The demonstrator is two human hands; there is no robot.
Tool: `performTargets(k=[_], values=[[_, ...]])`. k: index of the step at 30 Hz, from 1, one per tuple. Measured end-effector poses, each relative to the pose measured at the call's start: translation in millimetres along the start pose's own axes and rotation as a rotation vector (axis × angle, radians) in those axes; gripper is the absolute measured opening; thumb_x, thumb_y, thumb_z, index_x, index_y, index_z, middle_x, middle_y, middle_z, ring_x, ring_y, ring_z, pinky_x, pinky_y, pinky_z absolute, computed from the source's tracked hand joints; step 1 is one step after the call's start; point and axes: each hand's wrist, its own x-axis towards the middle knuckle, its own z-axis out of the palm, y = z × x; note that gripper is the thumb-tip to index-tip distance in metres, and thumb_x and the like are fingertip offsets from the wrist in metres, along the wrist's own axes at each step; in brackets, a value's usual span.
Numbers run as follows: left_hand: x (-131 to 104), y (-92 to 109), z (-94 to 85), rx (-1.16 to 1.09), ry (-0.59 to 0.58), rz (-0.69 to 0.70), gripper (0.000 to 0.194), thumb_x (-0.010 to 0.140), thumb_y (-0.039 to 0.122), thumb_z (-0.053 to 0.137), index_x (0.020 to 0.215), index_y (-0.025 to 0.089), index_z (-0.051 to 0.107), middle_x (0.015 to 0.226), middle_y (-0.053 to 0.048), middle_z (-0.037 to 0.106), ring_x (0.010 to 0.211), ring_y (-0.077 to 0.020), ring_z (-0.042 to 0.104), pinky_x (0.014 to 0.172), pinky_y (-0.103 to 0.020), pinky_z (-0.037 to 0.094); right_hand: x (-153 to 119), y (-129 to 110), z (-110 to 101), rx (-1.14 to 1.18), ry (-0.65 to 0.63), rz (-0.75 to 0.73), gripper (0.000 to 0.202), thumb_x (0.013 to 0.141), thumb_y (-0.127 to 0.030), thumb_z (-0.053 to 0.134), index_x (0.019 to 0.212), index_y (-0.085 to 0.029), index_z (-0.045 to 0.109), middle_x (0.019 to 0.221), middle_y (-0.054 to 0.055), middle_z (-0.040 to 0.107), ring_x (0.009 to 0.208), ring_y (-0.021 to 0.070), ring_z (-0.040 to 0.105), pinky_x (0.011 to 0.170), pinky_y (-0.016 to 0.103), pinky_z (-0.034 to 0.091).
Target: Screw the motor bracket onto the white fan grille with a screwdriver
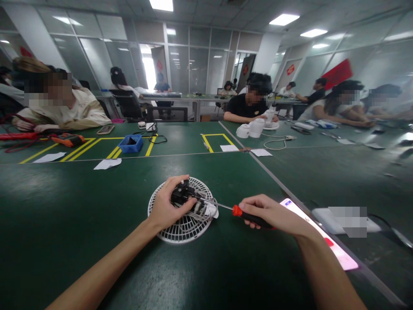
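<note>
On the green table lies a round white fan grille (189, 234), with a black motor unit (181, 192) and bundled wires on top of it. My left hand (169, 204) is wrapped round the motor unit, thumb on its near right side. In my right hand (263, 211) is a screwdriver (238, 210) with a red and black handle. Its metal shaft points left and its end reaches the mechanism beside my left thumb; the very tip is hard to make out. A small white part (211, 210) sits among the wires at the grille's right side.
A lit phone (335, 245) lies to the right of my right wrist, with a white object (332, 219) beyond it. Ahead stand a blue bin (130, 144), paper slips and white housings (256, 128). Several people sit around the tables.
</note>
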Motion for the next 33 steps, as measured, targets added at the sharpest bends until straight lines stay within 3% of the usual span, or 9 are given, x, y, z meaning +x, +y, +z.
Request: performTargets(k=[3,9,16,20,22,24,27,33], values=[[0,-1,0.5,-0.001,0.002,0.002,0.055,0.083,0.037,0.077,0.133,0.026,0.057,0.125,-0.007,0.067,0.113,-0.0238,0.066,0.101,-0.047,0.056,0,0,1,-0.005,0.014,0.023,0.06,0.084,-0.076,0.061,0.09,-0.016,0.063,0.075,0.001,0.061,0.058,0.0115,0.056,0.051,0.025,0.044],[-1,0,0.2,-0.009,0.003,0.004,0.055,0.083,0.036,0.077,0.133,0.027,0.057,0.126,-0.007,0.067,0.115,-0.0237,0.066,0.103,-0.047,0.055,-6,-7,1,-0.043,0.057,-0.025,0.056,0.068,-0.054,0.089,0.086,-0.023,0.047,0.073,-0.006,0.055,0.061,0.0115,0.057,0.048,0.022,0.045],[-1,0,-0.2,-0.011,-0.002,-0.002,0.055,0.083,0.036,0.077,0.133,0.027,0.056,0.126,-0.007,0.067,0.115,-0.0242,0.065,0.104,-0.049,0.055,3,1,0,0.0,0.016,-0.001,0.059,0.082,-0.074,0.066,0.086,-0.015,0.064,0.068,0.0,0.06,0.06,0.011,0.057,0.053,0.024,0.044],[0,0,0.2,-0.006,-0.009,-0.004,0.055,0.083,0.037,0.076,0.133,0.027,0.056,0.126,-0.007,0.067,0.115,-0.0249,0.065,0.104,-0.05,0.054,4,5,1,-0.011,0.021,0.037,0.064,0.088,-0.077,0.055,0.084,-0.014,0.066,0.066,0.001,0.06,0.052,0.0092,0.052,0.049,0.024,0.043],[0,0,0.2,-0.004,-0.008,-0.007,0.055,0.083,0.037,0.076,0.133,0.027,0.056,0.126,-0.008,0.067,0.115,-0.0252,0.065,0.104,-0.05,0.054,0,3,0,-0.029,0.046,0.007,0.057,0.087,-0.072,0.063,0.09,-0.016,0.065,0.075,0.001,0.062,0.053,0.0089,0.054,0.048,0.023,0.044],[-1,0,0.0,-0.002,-0.008,-0.013,0.054,0.083,0.037,0.076,0.133,0.027,0.056,0.126,-0.007,0.066,0.115,-0.0251,0.065,0.104,-0.05,0.055,-4,-1,-1,-0.028,0.078,-0.04,0.053,0.075,-0.06,0.083,0.103,-0.02,0.062,0.09,0.0,0.062,0.059,0.0095,0.059,0.048,0.022,0.047],[-1,-1,-0.2,0.0,-0.009,-0.018,0.055,0.083,0.037,0.076,0.133,0.027,0.056,0.125,-0.007,0.066,0.114,-0.025,0.065,0.103,-0.049,0.055,-7,-4,-4,0.005,0.069,-0.068,0.056,0.065,-0.048,0.093,0.099,-0.022,0.058,0.092,-0.001,0.062,0.064,0.0105,0.06,0.048,0.021,0.047],[-1,-1,0.8,-0.004,-0.006,-0.018,0.056,0.083,0.037,0.077,0.134,0.028,0.056,0.124,-0.006,0.066,0.113,-0.0238,0.065,0.102,-0.047,0.055,-4,-3,-4,-0.021,0.018,-0.061,0.046,0.081,-0.059,0.078,0.092,-0.015,0.069,0.076,0.001,0.066,0.065,0.0128,0.062,0.061,0.026,0.05]])
